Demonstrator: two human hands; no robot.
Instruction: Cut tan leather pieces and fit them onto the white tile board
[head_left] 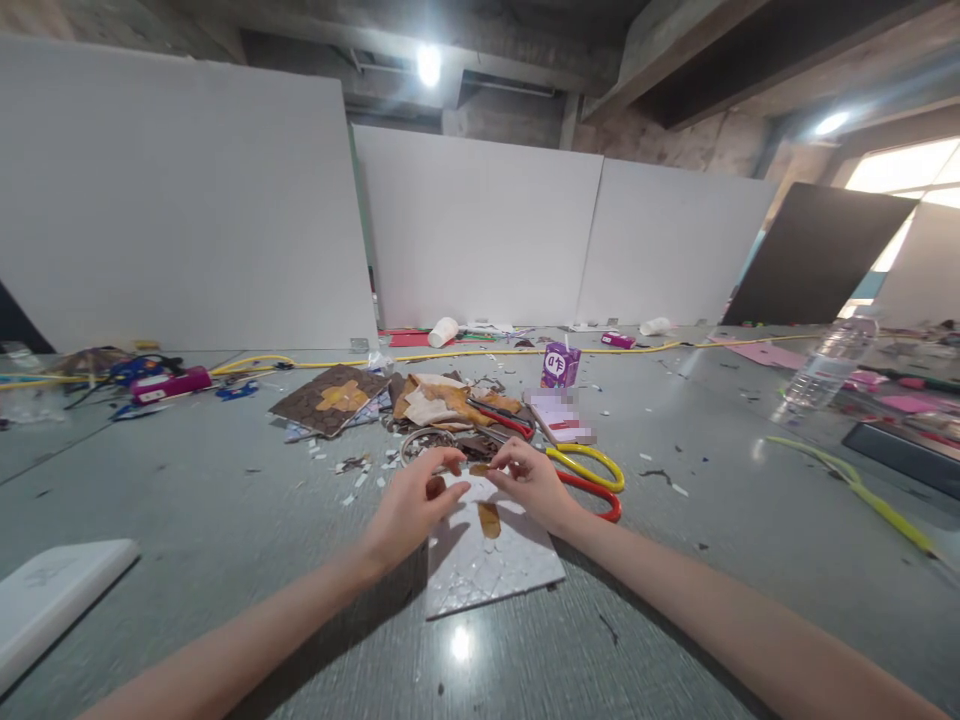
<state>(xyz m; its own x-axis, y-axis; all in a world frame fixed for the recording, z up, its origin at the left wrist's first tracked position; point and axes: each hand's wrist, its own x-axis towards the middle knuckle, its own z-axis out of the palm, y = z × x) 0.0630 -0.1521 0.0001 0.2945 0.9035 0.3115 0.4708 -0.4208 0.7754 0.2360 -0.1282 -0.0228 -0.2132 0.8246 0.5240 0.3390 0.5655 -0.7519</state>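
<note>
A white patterned board lies in front of me, with a brown strip on its surface. My right hand is over the board's far right side, thumb and finger pinching a small brown piece. Opposite it, my left hand hovers over the far left part with thumb and fingers apart, nothing between them. Scissors with yellow and red handles lie just beyond my right hand. A ring-shaped roll sits behind my left fingers, beside brown scraps.
Behind the board lies a heap of brown and white scraps, with red-handled scissors. A dark board with an orange flower shape is left of it. Farther off stand a purple drink carton and a plastic bottle. A white slab is near left.
</note>
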